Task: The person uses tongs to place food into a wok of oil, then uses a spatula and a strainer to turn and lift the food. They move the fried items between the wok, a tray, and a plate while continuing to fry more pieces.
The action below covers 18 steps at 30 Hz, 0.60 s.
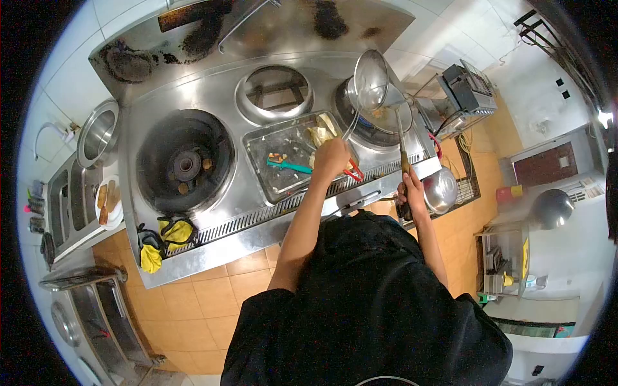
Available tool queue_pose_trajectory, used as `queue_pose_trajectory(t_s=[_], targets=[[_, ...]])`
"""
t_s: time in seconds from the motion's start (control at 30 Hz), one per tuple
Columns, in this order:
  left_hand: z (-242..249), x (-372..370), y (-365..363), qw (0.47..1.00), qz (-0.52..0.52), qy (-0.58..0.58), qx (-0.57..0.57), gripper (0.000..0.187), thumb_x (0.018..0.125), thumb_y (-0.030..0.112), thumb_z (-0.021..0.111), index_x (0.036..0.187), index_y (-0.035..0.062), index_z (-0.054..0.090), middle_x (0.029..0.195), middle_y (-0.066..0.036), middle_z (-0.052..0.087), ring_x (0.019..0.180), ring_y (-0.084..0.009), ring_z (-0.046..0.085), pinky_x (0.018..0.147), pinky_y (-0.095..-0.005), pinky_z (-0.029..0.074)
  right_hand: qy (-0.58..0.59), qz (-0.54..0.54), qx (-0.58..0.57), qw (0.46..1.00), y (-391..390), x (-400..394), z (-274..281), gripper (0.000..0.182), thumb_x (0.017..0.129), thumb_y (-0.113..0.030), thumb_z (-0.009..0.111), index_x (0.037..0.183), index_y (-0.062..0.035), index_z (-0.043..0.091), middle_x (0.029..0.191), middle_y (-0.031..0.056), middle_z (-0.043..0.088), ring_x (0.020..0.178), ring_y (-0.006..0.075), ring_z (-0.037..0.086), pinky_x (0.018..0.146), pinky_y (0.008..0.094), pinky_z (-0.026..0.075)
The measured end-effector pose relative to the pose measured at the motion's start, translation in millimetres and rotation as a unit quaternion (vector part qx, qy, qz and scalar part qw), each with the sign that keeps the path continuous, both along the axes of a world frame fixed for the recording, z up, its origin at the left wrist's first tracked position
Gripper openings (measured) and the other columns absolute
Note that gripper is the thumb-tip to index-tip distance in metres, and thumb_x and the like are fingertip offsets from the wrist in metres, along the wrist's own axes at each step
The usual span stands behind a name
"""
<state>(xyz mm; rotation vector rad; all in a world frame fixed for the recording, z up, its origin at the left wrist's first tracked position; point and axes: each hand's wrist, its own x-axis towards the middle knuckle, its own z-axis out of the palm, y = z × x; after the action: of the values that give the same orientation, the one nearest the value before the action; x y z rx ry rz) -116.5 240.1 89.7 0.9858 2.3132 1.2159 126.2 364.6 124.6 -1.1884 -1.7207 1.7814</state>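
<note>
My left hand (pixel 331 158) is closed around the thin handle of a round mesh strainer (pixel 371 74), its bowl raised over the far side of the wok (pixel 400 130) on the right burner. In my right hand (pixel 411 192) is a long-handled cooking tool (pixel 404 157) with a wooden grip; its metal shaft reaches over the wok, and its head is hard to make out there. Below my left hand lies a metal tray (pixel 265 188) holding a teal-handled brush (pixel 290 166), a red-handled utensil (pixel 355 172) and a crumpled pale wrapper (pixel 318 135).
A large blackened burner well (pixel 187 161) is on the left, and a round metal-rimmed opening (pixel 275 95) sits behind the tray. Yellow-and-black gloves (pixel 175 233) lie at the front left corner. A shiny metal bowl (pixel 440 190) stands right of my right hand.
</note>
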Motion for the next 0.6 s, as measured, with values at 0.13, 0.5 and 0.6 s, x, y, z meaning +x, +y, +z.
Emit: queue_pose_trajectory(t_s=[0.13, 0.5, 0.6], targets=[[-1, -2, 2, 1.000, 0.004, 0.017, -0.016, 0.031, 0.095, 0.025, 0.049, 0.093, -0.0016, 0.065, 0.087, -0.025, 0.068, 0.087, -0.0419, 0.066, 0.080, -0.0516, 0.051, 0.011, -0.004, -0.014, 1.000, 9, 1, -4, 0.054, 0.103, -0.023, 0.048, 0.153, -0.0168, 0.028, 0.063, -0.0005, 0.043, 0.047, 0.0081, 0.037, 0.043, 0.0239, 0.033], [19, 15, 13, 0.996, 0.020, 0.057, -0.061, 0.033, 0.096, 0.026, 0.048, 0.098, -0.0033, 0.063, 0.081, -0.026, 0.067, 0.079, -0.0427, 0.066, 0.075, -0.0523, 0.052, 0.050, -0.050, -0.023, 0.997, 58, 2, -37, 0.055, 0.103, -0.020, 0.046, 0.154, -0.0171, 0.025, 0.063, -0.0009, 0.041, 0.046, 0.0081, 0.038, 0.042, 0.0244, 0.032], [8, 27, 27, 0.996, 0.039, 0.061, -0.056, 0.034, 0.097, 0.027, 0.048, 0.098, -0.0029, 0.064, 0.077, -0.028, 0.066, 0.077, -0.0443, 0.066, 0.072, -0.0526, 0.052, 0.057, -0.022, 0.002, 0.998, 76, 5, -51, 0.054, 0.103, -0.019, 0.047, 0.153, -0.0154, 0.028, 0.063, -0.0018, 0.042, 0.046, 0.0072, 0.037, 0.041, 0.0244, 0.031]])
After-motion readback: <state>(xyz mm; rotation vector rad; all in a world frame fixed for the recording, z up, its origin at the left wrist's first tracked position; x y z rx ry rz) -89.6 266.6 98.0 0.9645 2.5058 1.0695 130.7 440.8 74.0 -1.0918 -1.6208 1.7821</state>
